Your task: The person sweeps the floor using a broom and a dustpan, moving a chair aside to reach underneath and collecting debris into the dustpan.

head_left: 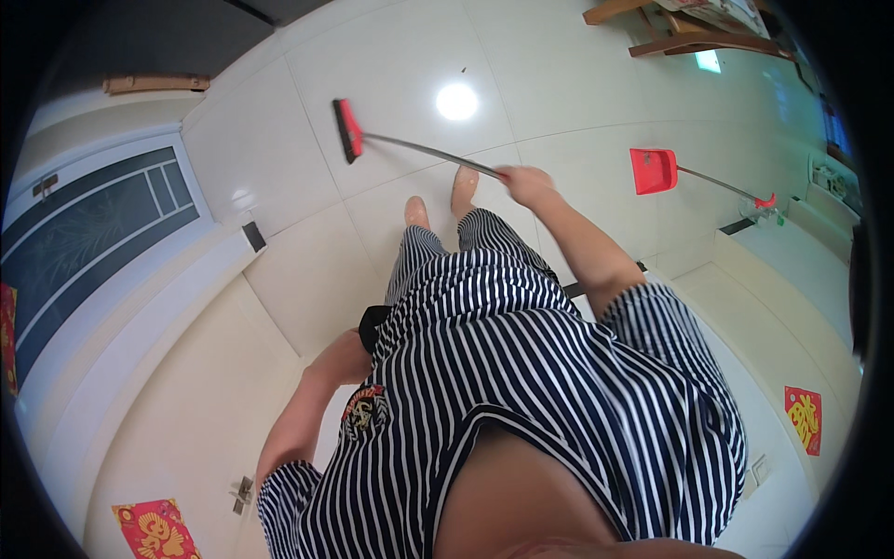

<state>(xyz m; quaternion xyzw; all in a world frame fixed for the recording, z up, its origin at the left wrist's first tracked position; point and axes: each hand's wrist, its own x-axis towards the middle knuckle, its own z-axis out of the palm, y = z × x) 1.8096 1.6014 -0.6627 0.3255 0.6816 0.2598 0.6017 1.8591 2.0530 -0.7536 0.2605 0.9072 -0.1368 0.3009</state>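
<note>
My right hand (531, 187) is closed round the upper end of a broom's thin grey handle, held out in front of my feet. The broom (350, 130) has a red head with dark bristles, resting on the pale tiled floor to the far left of my feet. My left arm bends in at my waist, and my left hand (358, 352) is beside a black item (373, 326) there. Its fingers are hidden, so what they do does not show. A red dustpan (655, 171) with a long grey handle lies on the floor to the right, away from both hands.
A wooden chair (708, 44) stands at the far right. On the left is a white-framed door (102, 214) with dark panels, beside a pale wall. A small dark speck (463, 70) lies near a bright light reflection. A cream door (200, 419) is at lower left.
</note>
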